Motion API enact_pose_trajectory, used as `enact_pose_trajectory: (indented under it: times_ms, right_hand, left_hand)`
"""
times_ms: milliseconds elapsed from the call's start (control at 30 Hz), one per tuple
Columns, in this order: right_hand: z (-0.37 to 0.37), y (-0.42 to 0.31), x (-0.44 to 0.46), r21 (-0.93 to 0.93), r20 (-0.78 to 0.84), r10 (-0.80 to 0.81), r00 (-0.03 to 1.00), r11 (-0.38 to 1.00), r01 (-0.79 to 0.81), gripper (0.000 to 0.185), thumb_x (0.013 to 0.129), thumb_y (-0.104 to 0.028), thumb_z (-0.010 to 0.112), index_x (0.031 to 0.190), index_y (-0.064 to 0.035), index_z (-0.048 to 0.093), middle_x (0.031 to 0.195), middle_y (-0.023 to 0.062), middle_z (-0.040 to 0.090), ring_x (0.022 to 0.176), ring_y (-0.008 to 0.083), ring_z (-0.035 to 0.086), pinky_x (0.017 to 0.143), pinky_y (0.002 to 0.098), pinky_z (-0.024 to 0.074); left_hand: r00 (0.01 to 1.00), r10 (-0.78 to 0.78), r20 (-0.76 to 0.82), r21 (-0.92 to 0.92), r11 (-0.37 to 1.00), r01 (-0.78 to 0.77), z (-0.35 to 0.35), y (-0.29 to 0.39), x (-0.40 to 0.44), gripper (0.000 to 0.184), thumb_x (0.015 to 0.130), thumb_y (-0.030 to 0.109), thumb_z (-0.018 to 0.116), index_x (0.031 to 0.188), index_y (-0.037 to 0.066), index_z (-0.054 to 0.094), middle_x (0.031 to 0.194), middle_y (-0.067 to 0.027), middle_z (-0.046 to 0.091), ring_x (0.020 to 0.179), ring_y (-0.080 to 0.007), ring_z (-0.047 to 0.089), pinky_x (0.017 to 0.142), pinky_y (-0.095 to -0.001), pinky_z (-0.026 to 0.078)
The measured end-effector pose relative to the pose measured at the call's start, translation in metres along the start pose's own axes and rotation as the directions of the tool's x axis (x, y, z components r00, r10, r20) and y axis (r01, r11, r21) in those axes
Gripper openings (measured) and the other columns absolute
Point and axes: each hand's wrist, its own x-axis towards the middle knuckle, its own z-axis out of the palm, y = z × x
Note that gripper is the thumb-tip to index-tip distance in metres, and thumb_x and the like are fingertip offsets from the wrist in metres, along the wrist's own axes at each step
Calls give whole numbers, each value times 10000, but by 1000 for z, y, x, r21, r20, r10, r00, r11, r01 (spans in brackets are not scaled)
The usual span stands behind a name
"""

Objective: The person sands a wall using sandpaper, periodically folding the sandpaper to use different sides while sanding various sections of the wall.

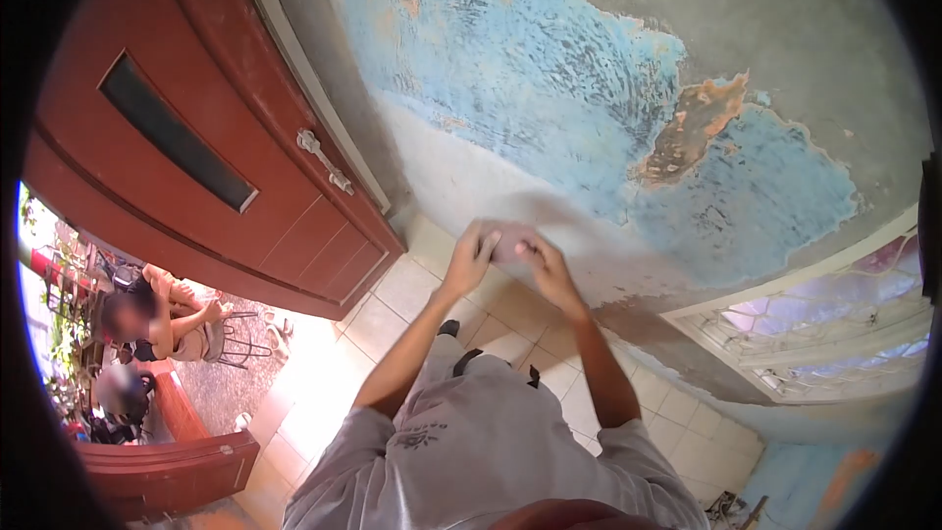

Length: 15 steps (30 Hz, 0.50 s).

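Between my hands, in front of the wall, is a small reddish-brown piece of sandpaper (507, 244). My left hand (472, 257) grips its left side, with the fingers bent around it. My right hand (548, 265) pinches the right side, thumb uppermost. Parts of the piece are hidden by the fingers, and its edges are slightly blurred. Beyond my hands rises the wall (510, 113), with worn blue paint above, a whitish band low down and bare grey patches.
On the left a red door (211, 128) with a handle (324, 159) stands open. Outside, a person (172, 319) sits beside a metal stool (245, 342). A window with a white grille (824, 329) is on the right. Pale tiles (392, 299) cover the floor.
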Motion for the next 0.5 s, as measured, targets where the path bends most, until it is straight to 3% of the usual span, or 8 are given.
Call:
enact_pose_trajectory:
  times_ms: [67,100,167,200,267,300,433,500]
  right_hand:
    - [10,9,-30,-176,68,262,963,953,-247,394,1036,-289,693,1227,55,667,921,47,681,866,99,617,780,271,500]
    - [16,15,-43,-169,79,267,961,953,-251,394,1036,-289,693,1227,55,667,921,47,681,866,99,617,780,271,500]
    - [35,29,-62,-59,155,235,959,972,-229,287,1035,-181,694,1219,39,688,977,-5,701,862,37,599,773,220,497]
    - [47,38,-71,-43,163,234,959,972,-230,287,1035,-181,694,1219,39,688,977,-5,701,862,37,599,773,220,497]
    - [69,55,-84,246,187,160,969,948,-204,284,1034,-176,695,1224,36,695,998,0,710,894,52,613,790,237,505]
    - [78,50,-87,320,208,207,956,909,-266,299,1033,-188,699,1234,33,698,1038,8,722,928,65,624,812,254,514]
    - [103,33,-91,344,193,221,956,897,-277,317,1040,-210,686,1240,35,696,1051,30,734,938,84,633,842,262,514]
    - [110,27,-87,201,149,285,947,929,-311,370,1061,-279,648,1248,36,691,1071,71,739,965,129,644,892,290,509]
  left_hand:
    - [994,59,-92,56,997,-54,4,-15,-45,300,1063,196,608,1259,-29,635,1084,-186,651,935,-316,634,832,-387,521]
    - [994,48,-96,64,997,-42,1,-15,-65,300,1063,196,608,1259,-29,635,1084,-186,651,935,-316,634,832,-387,521]
    - [988,-148,-51,52,987,150,-13,-12,-100,313,1051,194,630,1283,-16,640,1078,-168,626,888,-292,627,746,-368,538]
    - [987,-154,-54,68,985,157,-19,-16,-114,313,1051,194,630,1283,-16,640,1078,-168,626,888,-292,627,746,-368,538]
    - [976,-213,-43,50,975,215,-30,-25,-131,321,1048,201,639,1300,2,648,1037,-152,594,842,-262,615,680,-356,539]
    - [972,-231,-45,2,973,231,-35,-17,-134,313,1045,203,647,1291,11,659,1005,-136,576,812,-253,605,672,-350,535]
    - [977,-208,46,69,976,204,-54,-41,-141,329,1043,199,650,1316,16,658,1031,-136,588,803,-247,598,659,-357,534]
    - [985,-125,117,141,984,108,-64,-52,-134,342,1043,202,656,1333,21,661,1093,-149,602,852,-251,635,698,-349,556]
